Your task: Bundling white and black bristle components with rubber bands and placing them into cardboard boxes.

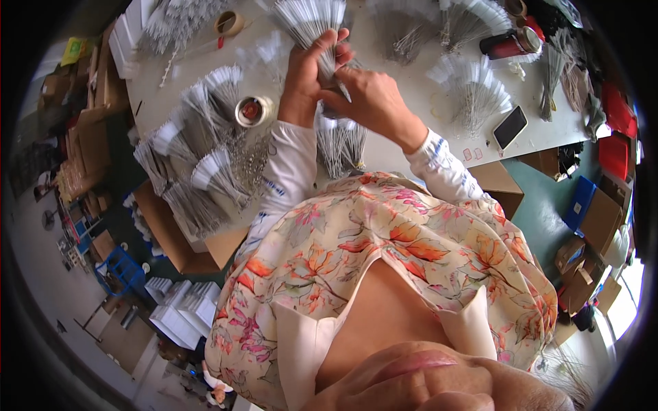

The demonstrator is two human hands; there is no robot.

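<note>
Over the table, the left hand clenches a fanned bundle of tagged wires upright while the right hand pinches its stems, keeping the tags spread apart.

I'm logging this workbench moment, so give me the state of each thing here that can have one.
left hand: closed around the fanned bundle of thin tagged wires
right hand: fingers pinching at the same bundle's stems
tape roll: lying flat on the table
phone: screen dark, lying flat
red and black bottle: on its side
</note>
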